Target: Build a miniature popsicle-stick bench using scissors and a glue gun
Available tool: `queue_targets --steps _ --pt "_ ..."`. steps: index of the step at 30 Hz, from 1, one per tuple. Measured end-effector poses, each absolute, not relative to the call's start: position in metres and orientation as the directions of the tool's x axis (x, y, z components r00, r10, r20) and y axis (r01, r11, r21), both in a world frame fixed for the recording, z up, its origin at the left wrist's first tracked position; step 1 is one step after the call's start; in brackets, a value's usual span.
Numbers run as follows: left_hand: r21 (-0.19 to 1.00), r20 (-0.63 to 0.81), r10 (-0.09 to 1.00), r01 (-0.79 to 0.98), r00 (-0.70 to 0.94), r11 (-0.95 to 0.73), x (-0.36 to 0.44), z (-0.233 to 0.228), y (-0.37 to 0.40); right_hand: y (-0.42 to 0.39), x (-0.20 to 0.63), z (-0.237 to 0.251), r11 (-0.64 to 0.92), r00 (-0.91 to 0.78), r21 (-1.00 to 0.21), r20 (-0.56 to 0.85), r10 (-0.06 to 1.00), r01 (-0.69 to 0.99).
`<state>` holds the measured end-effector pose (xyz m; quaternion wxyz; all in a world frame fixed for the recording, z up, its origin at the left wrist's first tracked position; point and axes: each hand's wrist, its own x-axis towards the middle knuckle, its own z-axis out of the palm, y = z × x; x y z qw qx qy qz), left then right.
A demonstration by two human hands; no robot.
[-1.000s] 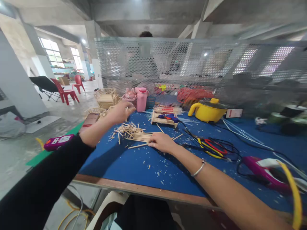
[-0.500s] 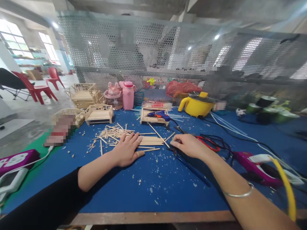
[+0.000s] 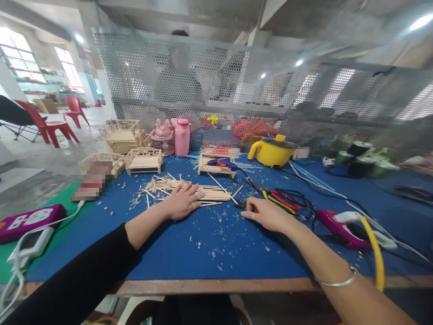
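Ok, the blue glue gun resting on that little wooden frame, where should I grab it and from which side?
Probably take the blue glue gun by its body from above. It lies on its side across the small wooden frame, with its top open; its cord trails off to the right, so coming from above or the near side avoids it. The handle's exact pose is too small to tell.

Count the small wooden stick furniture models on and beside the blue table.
4: one large stick model far left, one bench-like model near the left edge, one small bed-like model, one stick frame under the blue glue gun. Others may be hidden.
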<state>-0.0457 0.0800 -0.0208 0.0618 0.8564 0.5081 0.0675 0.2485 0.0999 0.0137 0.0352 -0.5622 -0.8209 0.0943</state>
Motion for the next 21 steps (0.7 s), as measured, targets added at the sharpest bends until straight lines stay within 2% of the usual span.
queue_targets --steps 3,8,10,12,16,21 --pt "0.188 0.051 0.824 0.805 0.564 -0.563 -0.045 -0.019 0.075 0.097 0.253 0.011 0.356 -0.369 -0.206 -0.022 0.929 0.911" --pt "0.155 0.111 0.847 0.833 0.519 -0.531 -0.033 -0.022 0.064 0.101 0.235 0.024 0.238 -0.238 0.000 0.042 0.970 0.971" --pt "0.145 0.122 0.857 0.845 0.502 -0.515 -0.026 -0.023 0.061 0.113 0.220 0.028 0.275 -0.278 0.039 0.077 0.958 0.961" --pt "0.135 0.151 0.858 0.850 0.490 -0.509 -0.019 -0.022 0.057 0.130 0.203 0.027 0.335 -0.339 0.063 0.054 0.939 0.940" --pt "0.140 0.238 0.846 0.845 0.478 -0.517 -0.016 -0.018 0.051 0.159 0.174 0.017 0.387 -0.389 0.060 0.025 0.921 0.920" --pt "0.207 0.293 0.835 0.822 0.466 -0.531 -0.023 -0.017 0.051 0.157 0.172 0.014 0.434 -0.436 0.041 0.095 0.895 0.900"
